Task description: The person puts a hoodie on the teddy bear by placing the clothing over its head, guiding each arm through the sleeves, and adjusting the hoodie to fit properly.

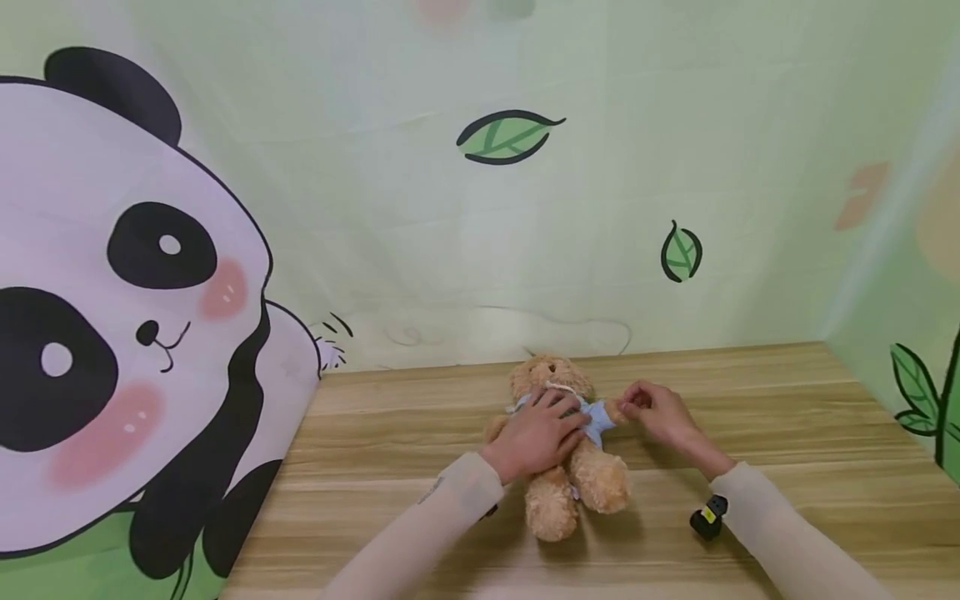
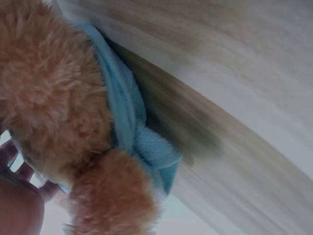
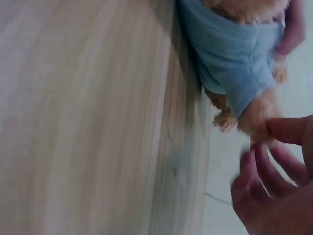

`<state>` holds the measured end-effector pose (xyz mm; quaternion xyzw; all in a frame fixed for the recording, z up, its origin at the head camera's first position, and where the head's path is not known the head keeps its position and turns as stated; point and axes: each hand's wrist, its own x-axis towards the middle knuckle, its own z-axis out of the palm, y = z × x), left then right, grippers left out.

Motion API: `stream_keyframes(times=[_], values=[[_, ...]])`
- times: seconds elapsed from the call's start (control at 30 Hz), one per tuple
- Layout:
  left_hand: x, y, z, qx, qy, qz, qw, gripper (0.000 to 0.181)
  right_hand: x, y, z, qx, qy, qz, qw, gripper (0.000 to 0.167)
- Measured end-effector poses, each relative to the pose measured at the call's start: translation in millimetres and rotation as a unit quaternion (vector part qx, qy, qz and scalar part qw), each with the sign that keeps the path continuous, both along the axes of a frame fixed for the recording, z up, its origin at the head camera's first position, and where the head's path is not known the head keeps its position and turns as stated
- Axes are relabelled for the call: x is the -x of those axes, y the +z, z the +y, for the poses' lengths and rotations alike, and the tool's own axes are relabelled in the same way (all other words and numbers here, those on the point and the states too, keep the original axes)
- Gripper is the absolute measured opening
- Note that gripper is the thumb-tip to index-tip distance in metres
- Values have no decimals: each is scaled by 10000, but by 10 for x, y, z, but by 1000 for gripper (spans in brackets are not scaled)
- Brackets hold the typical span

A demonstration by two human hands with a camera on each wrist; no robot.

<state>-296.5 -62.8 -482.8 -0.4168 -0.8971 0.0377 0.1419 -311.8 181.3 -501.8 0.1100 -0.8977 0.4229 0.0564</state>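
A fluffy light-brown teddy bear (image 1: 551, 496) in a pale blue top lies on its back on the wooden table, its head toward the back wall and its legs toward me. Across its chest rests my left hand (image 1: 536, 437), fingers spread over the blue top (image 2: 120, 93). With thumb and fingertips, my right hand (image 1: 663, 417) pinches the end of the bear's arm (image 3: 259, 115), which sticks out to the right from its short sleeve. A white cord lies below the bear's face, partly hidden by my left hand.
The wood-grain table (image 1: 375, 467) reaches back to a pale green wall cloth (image 1: 360, 208) printed with leaves. On the left stands a big panda picture (image 1: 112, 292). A small black device (image 1: 708, 517) with a yellow mark sits at my right cuff.
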Motion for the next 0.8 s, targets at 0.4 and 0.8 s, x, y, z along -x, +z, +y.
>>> stream_keyframes(times=[0.4,0.8], values=[[-18,61,-68,-1154,242,-384,9923,39,-101,44,-284,-1336,1345,3310,9244,20],[-222,127,-481,-2679,1692,-1257,9401,32,-97,-25,-373,-1519,1736,3770,8970,28]])
